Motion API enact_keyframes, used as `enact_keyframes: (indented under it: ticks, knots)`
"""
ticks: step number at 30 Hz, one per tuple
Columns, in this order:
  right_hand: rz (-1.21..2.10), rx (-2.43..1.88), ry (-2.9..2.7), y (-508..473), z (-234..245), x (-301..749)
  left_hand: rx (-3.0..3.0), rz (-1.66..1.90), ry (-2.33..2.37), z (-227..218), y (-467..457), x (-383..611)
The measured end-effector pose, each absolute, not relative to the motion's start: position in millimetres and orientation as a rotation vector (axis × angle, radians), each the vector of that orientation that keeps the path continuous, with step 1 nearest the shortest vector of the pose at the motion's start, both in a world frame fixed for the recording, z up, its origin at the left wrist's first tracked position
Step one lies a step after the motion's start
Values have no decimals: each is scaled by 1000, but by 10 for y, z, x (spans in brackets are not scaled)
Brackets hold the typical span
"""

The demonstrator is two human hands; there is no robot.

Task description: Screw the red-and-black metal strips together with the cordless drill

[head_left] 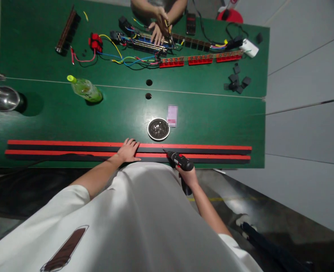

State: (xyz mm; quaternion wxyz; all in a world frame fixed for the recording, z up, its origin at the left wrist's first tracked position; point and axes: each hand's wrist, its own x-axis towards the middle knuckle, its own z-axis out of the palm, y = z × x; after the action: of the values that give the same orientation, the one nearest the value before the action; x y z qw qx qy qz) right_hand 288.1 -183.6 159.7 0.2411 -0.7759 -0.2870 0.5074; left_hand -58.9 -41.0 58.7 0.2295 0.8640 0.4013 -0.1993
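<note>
Two long red-and-black bars lie side by side along the table's near edge, a far bar [70,143] and a near bar [217,157]. My left hand [128,150] rests across them left of the middle, fingers stretched out and palm down. In my right hand [188,175] is a black cordless drill [180,160] with red marks, its handle hanging past the table edge. The drill's thin bit points left and lies over the bars; whether it touches them I cannot tell. Just beyond the bars sits a round white-rimmed dish [158,129] of small dark, shiny pieces.
A pinkish paper [172,115] lies by the dish. A green bottle [86,89] and a metal bowl [4,99] stand to the left. Across the green table [121,113], another person's hands [159,32] work over wired strips. Black blocks [236,82] lie at the right.
</note>
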Motion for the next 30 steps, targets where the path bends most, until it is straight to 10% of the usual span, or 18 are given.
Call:
enact_keyframes:
  ticks: [30]
  knots:
    - [1367,-2138,-969,-1760,1540,2916,2249,-713,1073,545,-371,-2]
